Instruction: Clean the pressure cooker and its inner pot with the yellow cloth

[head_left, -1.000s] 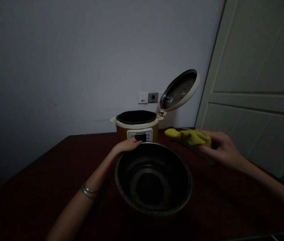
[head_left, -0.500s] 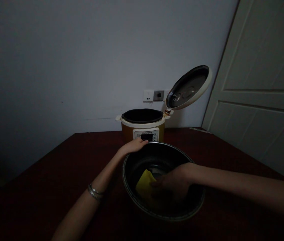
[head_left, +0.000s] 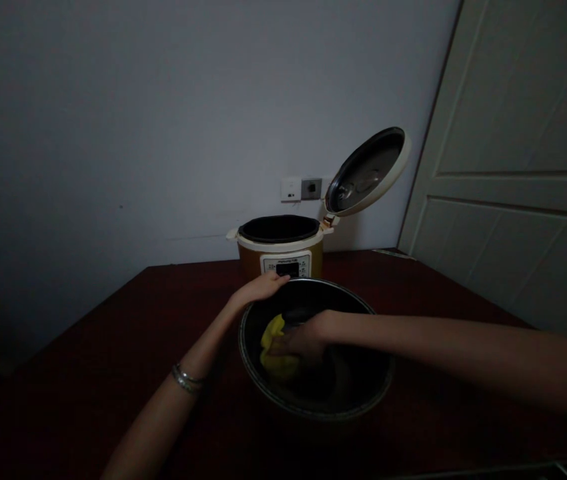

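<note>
A dark round inner pot (head_left: 358,387) tilts toward me above the dark red table. My left hand (head_left: 264,287) is closed on its upper left rim, thumb over the edge; the other fingers are hidden behind the pot. Inside the pot, my right hand (head_left: 304,341) presses a yellow cloth (head_left: 278,368) against the left part of the inner wall. Its fingers lie over the cloth and are partly lost in shadow. Behind the pot stands an electric cooker (head_left: 248,257) with a white rim and a control panel, its lid (head_left: 368,175) raised to the right.
The dark red table (head_left: 128,333) reaches back to a pale wall (head_left: 113,133). Wall sockets (head_left: 301,189) sit behind the cooker. A panelled white door (head_left: 508,193) rises on the right. The room is dim.
My right hand has moved left and slightly up inside the pot with the yellow cloth, which is now more bunched. My left hand still grips the rim. The view has shifted slightly.
</note>
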